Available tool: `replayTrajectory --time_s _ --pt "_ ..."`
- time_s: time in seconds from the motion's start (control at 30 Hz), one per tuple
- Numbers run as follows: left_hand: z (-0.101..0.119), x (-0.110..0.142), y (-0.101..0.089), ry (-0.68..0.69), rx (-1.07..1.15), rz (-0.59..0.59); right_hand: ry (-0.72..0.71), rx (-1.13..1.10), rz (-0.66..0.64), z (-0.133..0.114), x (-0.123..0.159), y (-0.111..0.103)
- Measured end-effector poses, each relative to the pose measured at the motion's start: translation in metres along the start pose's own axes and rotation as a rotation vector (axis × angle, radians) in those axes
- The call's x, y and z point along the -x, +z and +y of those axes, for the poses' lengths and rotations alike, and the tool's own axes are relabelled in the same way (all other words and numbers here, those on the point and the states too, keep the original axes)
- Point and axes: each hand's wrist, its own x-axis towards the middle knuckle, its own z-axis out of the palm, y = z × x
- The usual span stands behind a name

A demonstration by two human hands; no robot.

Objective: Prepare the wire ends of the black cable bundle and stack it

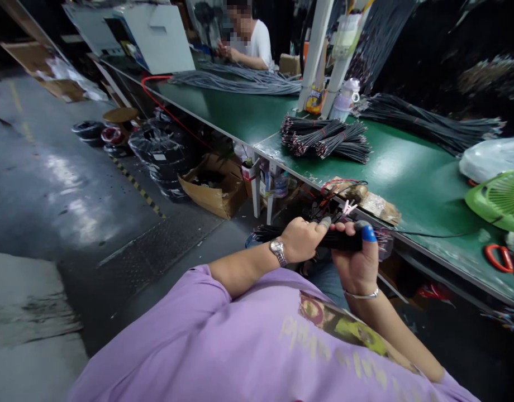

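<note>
A: Where is the wire bundle?

B: Thick black bundle of thin wires [344, 240] held crosswise before the purple-shirted wearer, just off the bench edge. Right hand [353, 259], blue-wrapped thumb, clamped round it. Left hand [301, 239], silver watch at the wrist, fingers bent in beside the right; tips partly hidden, so cannot tell whether it grips.

A: How far along?

B: Short black bundles with pinkish ends [326, 137] lie on the green-topped bench [240, 117], red bands round some; those look finished. No band made out on the held one, so judged unfinished. Number left: cannot tell.

A: Anything else around?

B: Long black cables [424, 120] farther right on the bench, grey cables [240, 82] at the far end, near a seated co-worker in a white shirt [262, 44]. Round green plastic fan [502, 201] and red-handled scissors [498, 258] toward the right.

A: In the way?

B: Tape-wrapped brown block [380, 206] on the bench edge, small pink clip-like piece [348, 209] just beyond the fingers. Both crowd the near edge, between the hands and the finished bundles.
</note>
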Motion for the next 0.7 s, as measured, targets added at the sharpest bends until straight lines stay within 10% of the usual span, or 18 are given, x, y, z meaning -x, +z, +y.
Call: replayTrajectory --time_s 0.33,0.7 --pt "0.031 -0.025 -0.013 0.197 -0.058 0.13 -0.145 -0.009 -0.001 -0.03 0.008 -0.028" --pt "0.022 -0.015 0.006 0.196 0.093 0.066 -0.269 0.52 0.016 -0.026 0.023 -0.033"
